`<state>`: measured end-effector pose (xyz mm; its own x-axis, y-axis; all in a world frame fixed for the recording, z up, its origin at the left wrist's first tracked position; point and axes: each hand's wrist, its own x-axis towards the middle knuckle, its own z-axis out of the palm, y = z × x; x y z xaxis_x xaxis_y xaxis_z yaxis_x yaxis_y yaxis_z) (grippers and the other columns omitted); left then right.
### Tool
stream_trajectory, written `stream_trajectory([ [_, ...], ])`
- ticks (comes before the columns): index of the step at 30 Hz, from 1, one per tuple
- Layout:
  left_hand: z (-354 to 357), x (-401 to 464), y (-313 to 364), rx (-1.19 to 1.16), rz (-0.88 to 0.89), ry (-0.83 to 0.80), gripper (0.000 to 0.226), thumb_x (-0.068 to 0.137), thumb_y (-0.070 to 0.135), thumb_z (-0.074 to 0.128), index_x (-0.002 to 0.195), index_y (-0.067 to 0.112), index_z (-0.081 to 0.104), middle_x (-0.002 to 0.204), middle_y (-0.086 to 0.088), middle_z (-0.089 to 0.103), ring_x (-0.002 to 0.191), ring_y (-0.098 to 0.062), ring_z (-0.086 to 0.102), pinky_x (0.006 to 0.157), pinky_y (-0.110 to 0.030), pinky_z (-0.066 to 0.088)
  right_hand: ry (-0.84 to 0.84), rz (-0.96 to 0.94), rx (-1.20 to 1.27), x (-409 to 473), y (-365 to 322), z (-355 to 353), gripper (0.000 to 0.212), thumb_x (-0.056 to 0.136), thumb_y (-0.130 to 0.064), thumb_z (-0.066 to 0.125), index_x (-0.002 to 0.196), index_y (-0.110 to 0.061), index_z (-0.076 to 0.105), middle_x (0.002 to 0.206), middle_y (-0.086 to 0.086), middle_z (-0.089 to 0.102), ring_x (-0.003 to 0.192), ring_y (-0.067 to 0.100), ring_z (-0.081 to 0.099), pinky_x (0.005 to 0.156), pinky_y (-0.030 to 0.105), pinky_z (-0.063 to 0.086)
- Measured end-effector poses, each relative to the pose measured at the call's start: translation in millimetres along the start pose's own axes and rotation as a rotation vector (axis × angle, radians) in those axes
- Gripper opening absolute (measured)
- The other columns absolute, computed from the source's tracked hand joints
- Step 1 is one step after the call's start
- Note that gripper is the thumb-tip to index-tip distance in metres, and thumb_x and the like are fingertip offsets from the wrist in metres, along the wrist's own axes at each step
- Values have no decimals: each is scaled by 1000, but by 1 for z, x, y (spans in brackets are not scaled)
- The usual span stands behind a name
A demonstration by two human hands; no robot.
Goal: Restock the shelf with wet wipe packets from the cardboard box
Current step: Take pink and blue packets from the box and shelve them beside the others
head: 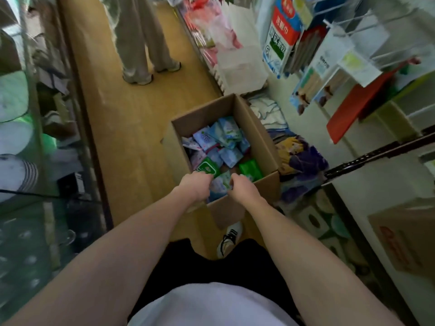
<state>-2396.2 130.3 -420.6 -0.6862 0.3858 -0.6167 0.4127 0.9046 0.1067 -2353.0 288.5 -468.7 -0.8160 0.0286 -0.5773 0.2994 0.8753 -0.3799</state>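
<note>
An open cardboard box (260, 140) stands on the wooden floor in the aisle, holding several blue, pink and green wet wipe packets (227, 141). Both my hands reach into its near end. My left hand (195, 185) curls its fingers over a green packet (208, 168). My right hand (242, 187) curls round a pale blue-green packet (221, 183) lying between the two hands. The fingertips of both hands are hidden among the packets.
The shelf unit (353, 172) with hanging goods and stacked packs runs along the right. A glass display case (35, 161) lines the left. A person (143, 43) stands further up the aisle. My shoe (229, 238) is just behind the box.
</note>
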Motion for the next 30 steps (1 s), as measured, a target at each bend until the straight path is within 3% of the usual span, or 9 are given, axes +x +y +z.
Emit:
stream_trajectory([
  [4,-13,23,-10,22,22,-66,30,92,15,49,121,17,53,123,-12,56,112,-33,52,85,-43,45,-34,42,78,24,-9,-9,18,94,-23,63,105,-16,52,109,6,51,99,27,55,87,42,50],
  [10,-30,77,-29,93,126,-152,28,91,17,50,119,15,54,123,-12,55,116,-33,51,86,-44,45,-51,152,194,58,-20,-6,17,92,-21,64,103,-18,52,110,6,53,99,26,54,87,41,49],
  [15,-50,140,-53,205,316,-256,31,91,20,51,122,14,53,123,-13,58,113,-33,55,87,-42,47,-32,342,366,80,-40,3,16,90,-17,61,97,-19,47,99,3,47,93,22,49,78,37,46],
  [18,-61,173,-71,257,439,-318,28,90,22,53,118,15,54,117,-12,60,107,-32,57,81,-40,47,25,476,492,92,-61,13,19,89,-16,57,82,-21,41,89,4,49,86,25,52,70,39,47],
  [21,-71,201,-92,303,493,-354,32,91,22,51,123,16,53,118,-12,59,106,-32,56,80,-42,50,64,565,619,107,-83,20,20,87,-11,56,79,-20,40,86,6,50,83,28,53,71,43,47],
  [24,-76,224,-109,397,529,-395,32,95,21,48,126,12,50,124,-13,56,113,-34,53,85,-45,49,106,658,708,124,-97,28,14,91,-11,58,87,-17,45,88,6,50,79,27,53,70,42,47],
  [26,-75,239,-119,436,544,-402,29,96,21,47,122,10,50,125,-15,54,115,-35,52,88,-47,49,115,710,747,138,-104,37,12,93,-15,60,100,-14,51,101,9,53,89,28,56,76,42,50],
  [30,-61,259,-131,465,544,-459,40,97,28,50,131,9,44,128,-18,51,116,-37,52,92,-47,47,105,785,790,169,-118,61,45,90,-29,67,128,-10,51,129,13,50,114,33,56,92,42,51],
])
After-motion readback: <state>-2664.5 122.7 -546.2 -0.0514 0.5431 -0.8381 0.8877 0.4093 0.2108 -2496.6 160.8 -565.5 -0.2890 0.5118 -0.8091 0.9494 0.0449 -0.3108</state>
